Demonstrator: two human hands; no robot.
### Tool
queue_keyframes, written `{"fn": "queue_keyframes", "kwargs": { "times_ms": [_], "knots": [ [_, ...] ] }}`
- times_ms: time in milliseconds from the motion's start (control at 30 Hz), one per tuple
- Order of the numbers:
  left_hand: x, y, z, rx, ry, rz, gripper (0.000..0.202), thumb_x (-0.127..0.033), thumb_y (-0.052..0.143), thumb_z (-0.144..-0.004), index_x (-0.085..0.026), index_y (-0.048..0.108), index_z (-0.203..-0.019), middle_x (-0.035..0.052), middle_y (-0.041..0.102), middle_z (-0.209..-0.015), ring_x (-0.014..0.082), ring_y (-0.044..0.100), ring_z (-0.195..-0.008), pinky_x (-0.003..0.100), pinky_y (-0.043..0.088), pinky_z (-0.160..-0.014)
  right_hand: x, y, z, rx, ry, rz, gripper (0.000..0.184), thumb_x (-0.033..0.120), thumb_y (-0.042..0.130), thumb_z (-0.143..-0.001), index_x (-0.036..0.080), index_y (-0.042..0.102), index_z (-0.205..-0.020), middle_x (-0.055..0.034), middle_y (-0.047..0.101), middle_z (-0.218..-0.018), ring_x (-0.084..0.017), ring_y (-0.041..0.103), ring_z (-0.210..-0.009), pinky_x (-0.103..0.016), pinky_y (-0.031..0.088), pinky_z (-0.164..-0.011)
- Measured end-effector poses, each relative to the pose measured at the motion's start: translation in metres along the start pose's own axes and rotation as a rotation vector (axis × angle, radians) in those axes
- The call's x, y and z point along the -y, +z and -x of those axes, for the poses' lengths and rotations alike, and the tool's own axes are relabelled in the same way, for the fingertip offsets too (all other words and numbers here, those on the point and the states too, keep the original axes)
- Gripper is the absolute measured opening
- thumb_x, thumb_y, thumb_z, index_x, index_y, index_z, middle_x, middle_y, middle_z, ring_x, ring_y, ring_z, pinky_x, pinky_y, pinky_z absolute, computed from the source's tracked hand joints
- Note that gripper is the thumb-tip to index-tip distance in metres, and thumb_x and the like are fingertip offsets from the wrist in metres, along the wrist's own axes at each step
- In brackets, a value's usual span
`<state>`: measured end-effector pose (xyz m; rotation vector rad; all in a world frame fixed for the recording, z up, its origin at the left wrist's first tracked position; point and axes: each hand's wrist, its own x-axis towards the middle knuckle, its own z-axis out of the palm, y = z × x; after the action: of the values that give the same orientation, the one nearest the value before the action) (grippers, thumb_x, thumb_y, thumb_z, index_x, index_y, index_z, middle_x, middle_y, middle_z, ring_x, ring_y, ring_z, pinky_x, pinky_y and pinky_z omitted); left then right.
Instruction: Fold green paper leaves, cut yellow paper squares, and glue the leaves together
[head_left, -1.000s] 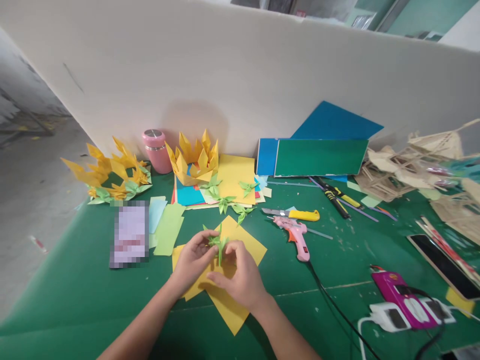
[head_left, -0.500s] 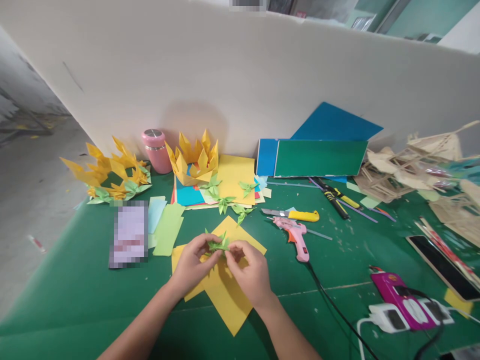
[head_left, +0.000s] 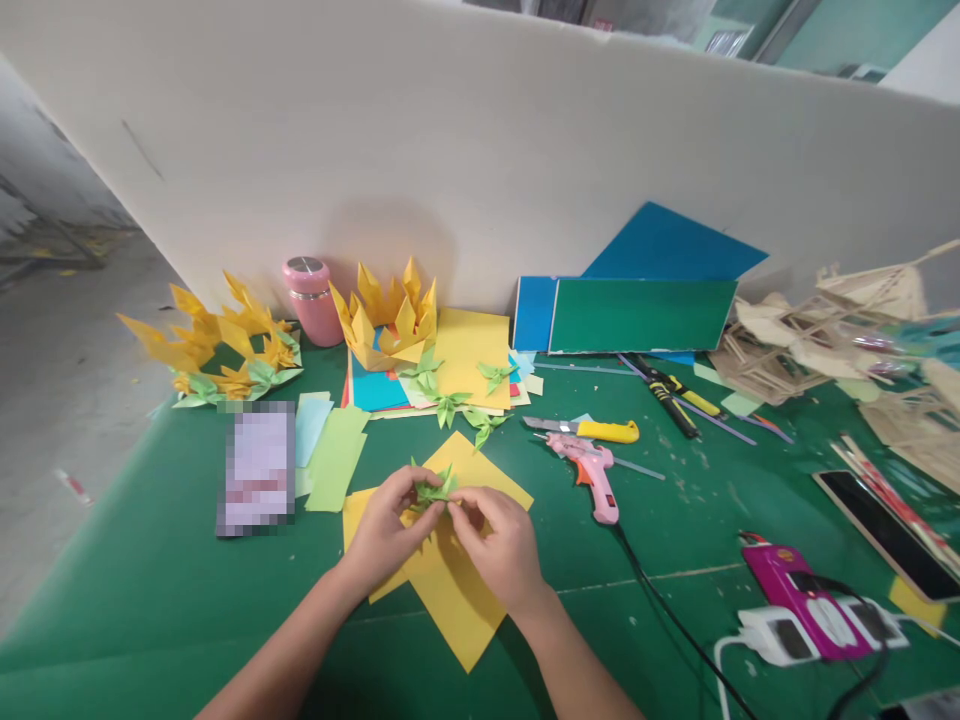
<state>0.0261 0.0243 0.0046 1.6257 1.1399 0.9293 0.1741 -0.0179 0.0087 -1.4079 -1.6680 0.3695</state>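
Note:
A green folded-paper piece with pointed leaves (head_left: 436,488) is pinched between my two hands, over yellow paper sheets (head_left: 466,610). My left hand (head_left: 394,520) closes thumb and fingers on its left side. On its right edge the fingertips of my right hand (head_left: 499,540) are pressed together. Fingers partly cover the piece. Similar green paper leaves (head_left: 486,428) lie just beyond, by a stack of coloured paper (head_left: 474,350). A yellow folded-paper crown (head_left: 390,335) stands on that stack, and another yellow crown with green leaves (head_left: 217,350) sits at the left.
Right of my hands lie a pink glue gun (head_left: 592,475), its black cord, and a yellow utility knife (head_left: 607,431). Pliers (head_left: 671,400) and a purple power strip (head_left: 806,600) are farther right. A pink flask (head_left: 315,310) stands by the white partition (head_left: 465,130).
My right fingertips have shifted slightly left along the green paper piece. My left hand keeps its hold, and the things on the table have not moved.

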Motion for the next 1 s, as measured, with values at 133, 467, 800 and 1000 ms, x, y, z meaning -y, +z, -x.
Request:
{"fn": "queue_keyframes", "kwargs": {
  "times_ms": [133,467,800,1000],
  "knots": [
    [0.0012,-0.0001,0.0007,0.022,0.035,-0.051,0.010,-0.022,0.060,-0.075,-0.022,0.062,-0.085,0.0030,0.064,-0.083,0.0165,0.057,-0.073,0.026,0.045,-0.064,-0.0010,-0.0003,0.0000,0.022,0.026,0.010,0.016,0.019,0.050,-0.084,0.020,0.060,-0.072,0.0014,0.060,-0.057,-0.012,0.053,-0.050,-0.024,0.041,-0.051],
    [-0.0018,-0.0016,0.0015,0.092,0.165,-0.221,0.015,-0.012,0.050,-0.074,-0.023,0.056,-0.082,0.0001,0.060,-0.077,0.0163,0.056,-0.071,0.026,0.043,-0.064,-0.0022,0.0024,0.0027,0.059,0.089,0.000,0.005,0.019,0.051,-0.079,0.020,0.056,-0.077,0.0027,0.055,-0.060,-0.013,0.053,-0.054,-0.022,0.041,-0.052],
    [-0.0018,-0.0011,0.0021,0.118,0.136,-0.289,0.015,-0.014,0.045,-0.077,-0.021,0.054,-0.086,0.0011,0.060,-0.078,0.0164,0.056,-0.070,0.027,0.045,-0.062,-0.0044,0.0041,0.0029,0.083,-0.027,-0.001,0.026,0.015,0.047,-0.084,0.019,0.061,-0.105,-0.0009,0.064,-0.070,-0.014,0.057,-0.059,-0.024,0.046,-0.058],
    [-0.0001,-0.0012,0.0021,0.120,0.176,-0.297,0.012,-0.016,0.047,-0.079,-0.021,0.054,-0.087,0.0009,0.060,-0.078,0.0161,0.056,-0.070,0.027,0.045,-0.063,-0.0031,0.0028,0.0014,0.128,0.081,-0.037,0.021,0.015,0.049,-0.080,0.019,0.063,-0.095,0.0008,0.060,-0.064,-0.014,0.055,-0.054,-0.023,0.043,-0.053]
  ]
}}
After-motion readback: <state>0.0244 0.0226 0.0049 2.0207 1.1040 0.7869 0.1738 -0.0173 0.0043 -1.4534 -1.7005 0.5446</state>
